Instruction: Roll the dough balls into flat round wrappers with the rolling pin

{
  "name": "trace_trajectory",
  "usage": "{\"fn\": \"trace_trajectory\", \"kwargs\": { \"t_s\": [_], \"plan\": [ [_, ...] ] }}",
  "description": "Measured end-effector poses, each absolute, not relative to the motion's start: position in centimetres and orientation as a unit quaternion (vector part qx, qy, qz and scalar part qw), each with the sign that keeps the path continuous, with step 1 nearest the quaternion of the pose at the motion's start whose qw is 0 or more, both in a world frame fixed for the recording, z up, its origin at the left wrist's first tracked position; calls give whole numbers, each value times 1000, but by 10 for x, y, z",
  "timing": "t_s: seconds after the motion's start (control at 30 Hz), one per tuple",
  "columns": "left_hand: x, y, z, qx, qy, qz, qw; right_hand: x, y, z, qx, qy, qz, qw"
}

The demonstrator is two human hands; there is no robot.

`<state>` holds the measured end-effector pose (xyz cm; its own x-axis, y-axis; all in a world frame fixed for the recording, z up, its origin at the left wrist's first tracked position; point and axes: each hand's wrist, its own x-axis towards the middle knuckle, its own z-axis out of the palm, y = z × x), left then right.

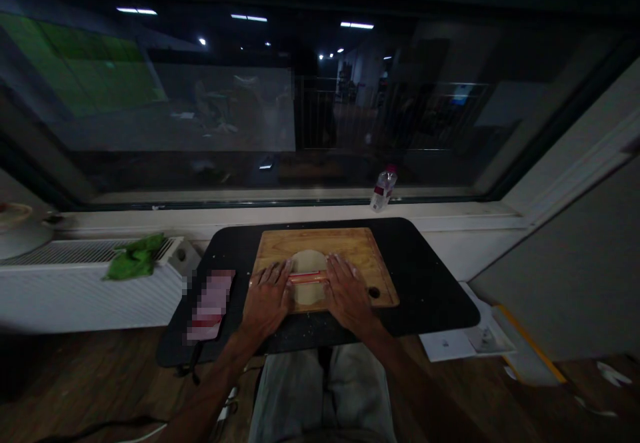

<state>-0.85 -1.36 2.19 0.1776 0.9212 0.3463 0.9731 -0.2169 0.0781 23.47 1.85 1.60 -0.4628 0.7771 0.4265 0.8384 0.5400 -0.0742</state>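
Observation:
A round, flat sheet of dough [308, 294] lies on the wooden cutting board [376, 256]. Across its middle runs a slim orange-red rolling pin [309, 277], level from side to side. My left hand [269, 291] holds the pin's left end, fingers laid forward over it and thumb near the dough. The other end is under my right hand [347, 288], which holds it the same way. Both palms cover the pin's ends, so those are hidden. Pale flour-like traces show on my fingers.
The board rests on a black table [425, 290] before a window. A blurred pink packet [213, 306] lies left. On the sill stands a clear bottle [384, 190]. A green cloth [135, 256] hangs over the radiator [95, 290]. Papers [447, 345] are low at right.

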Motion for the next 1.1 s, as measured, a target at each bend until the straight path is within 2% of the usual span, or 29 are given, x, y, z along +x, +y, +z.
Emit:
{"fn": "trace_trajectory", "kwargs": {
  "t_s": [0.33, 0.57, 0.73, 0.9, 1.1],
  "plan": [
    [-7, -52, 15, -780, -593, -183, 87, 246, -22, 3, -460, -847, -58, 259],
    [38, -15, 38, -738, -670, -68, 30, 252, 18, 33, -429, -884, 27, 183],
    [58, 10, 41, -734, -677, -42, -15, 259, 29, 48, -428, -891, 70, 137],
    [43, 24, 28, -790, -608, -56, -45, 275, 36, 50, -441, -886, 68, 124],
    [13, 65, 31, -895, -434, -71, -74, 295, 41, 46, -463, -874, 42, 143]
  ]
}}
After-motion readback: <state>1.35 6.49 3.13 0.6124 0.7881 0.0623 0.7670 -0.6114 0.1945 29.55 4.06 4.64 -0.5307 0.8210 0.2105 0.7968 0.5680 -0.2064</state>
